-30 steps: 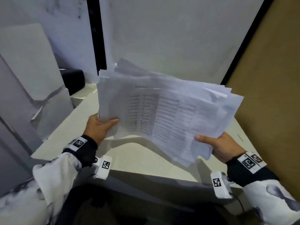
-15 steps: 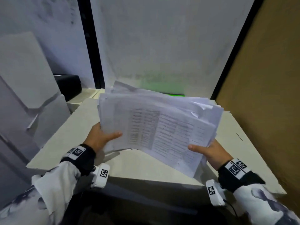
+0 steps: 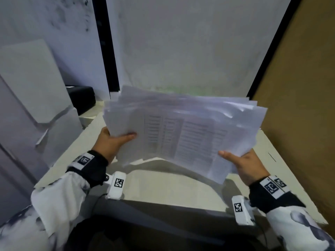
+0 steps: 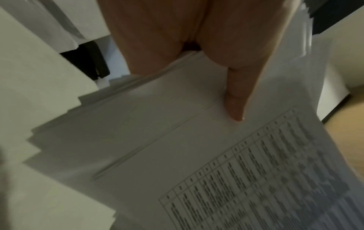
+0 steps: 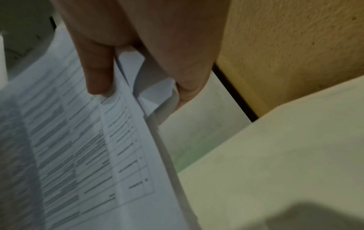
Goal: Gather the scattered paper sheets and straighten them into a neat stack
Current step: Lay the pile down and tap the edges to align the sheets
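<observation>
Over a pale matte table point(image 3: 174, 187), left hand point(image 3: 108, 144) and right hand point(image 3: 248, 165) pinch the ragged printed sheets point(image 3: 181, 131), held higher than before.

The printed table on the top sheet of the paper stack point(image 3: 181, 134) was too blurred to read in all three views. The fingers of the left hand point(image 3: 110, 142) lay hidden under the stack, only the thumb showing on top; the right hand point(image 3: 248, 165) was the same. The sheets covered the far middle of the bench point(image 3: 172, 183). The black case point(image 3: 82, 98) at the back left was partly hidden behind a grey panel point(image 3: 32, 78). Both sleeves ran off the head view's lower edge.
</observation>
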### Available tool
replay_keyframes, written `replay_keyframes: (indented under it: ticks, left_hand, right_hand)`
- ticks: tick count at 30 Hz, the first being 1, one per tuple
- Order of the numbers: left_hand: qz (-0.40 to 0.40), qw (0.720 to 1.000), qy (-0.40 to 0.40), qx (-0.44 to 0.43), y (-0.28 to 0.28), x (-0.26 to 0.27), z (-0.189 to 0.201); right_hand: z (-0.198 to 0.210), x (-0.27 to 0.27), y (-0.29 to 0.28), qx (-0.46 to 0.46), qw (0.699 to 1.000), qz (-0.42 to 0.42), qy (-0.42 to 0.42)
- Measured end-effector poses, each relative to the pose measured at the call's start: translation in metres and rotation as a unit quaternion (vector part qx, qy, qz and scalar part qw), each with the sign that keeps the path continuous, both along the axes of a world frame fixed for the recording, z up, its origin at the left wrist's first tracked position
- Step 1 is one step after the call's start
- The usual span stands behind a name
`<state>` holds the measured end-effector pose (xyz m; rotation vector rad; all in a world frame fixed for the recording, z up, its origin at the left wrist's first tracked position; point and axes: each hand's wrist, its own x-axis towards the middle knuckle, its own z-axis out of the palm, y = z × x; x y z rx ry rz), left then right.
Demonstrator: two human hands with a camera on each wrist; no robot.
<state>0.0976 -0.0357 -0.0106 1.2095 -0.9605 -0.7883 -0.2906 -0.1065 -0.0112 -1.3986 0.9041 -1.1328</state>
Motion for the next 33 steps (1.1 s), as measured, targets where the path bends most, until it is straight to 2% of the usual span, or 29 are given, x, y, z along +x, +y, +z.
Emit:
replay_keyframes:
  ticks: [2,4,9,13,18,23,27,33]
  left_hand:
    - [-0.01,1.0,-0.011,-0.022,-0.006,0.002,0.01]
    - [-0.019,0.999,-0.025,-0.017,-0.004,0.002,0.009]
    - [-0.03,0.998,-0.017,0.045,0.008,-0.012,-0.032]
    - [0.006,0.997,-0.066,0.03,-0.001,-0.036,-0.029]
    - [0.04,0.998,-0.016,-0.035,-0.007,-0.024,-0.006]
    - [0.024,0.999,-0.019,-0.011,0.0,-0.023,-0.018]
    - [0.027,0.999,-0.017,0.003,-0.004,-0.026,-0.024]
    - [0.022,1.0,-0.01,-0.011,-0.011,-0.022,0.004]
  right_hand:
    - [0.013,-0.009,-0.003,-0.021,1.0,0.008,0.005]
    - [0.017,-0.02,-0.003,-0.005,0.999,0.022,0.023]
    - [-0.009,-0.027,0.008,0.064,0.995,0.037,0.065]
    - [-0.016,-0.016,0.008,0.037,0.998,0.006,0.042]
    - [0.0,-0.028,-0.004,-0.027,0.998,-0.031,-0.04]
    - [-0.012,-0.025,0.004,0.028,0.999,0.0,-0.033]
    - [-0.02,-0.021,0.003,0.031,0.999,-0.005,-0.039]
    - [0.006,-0.018,-0.006,0.005,0.998,0.013,-0.054]
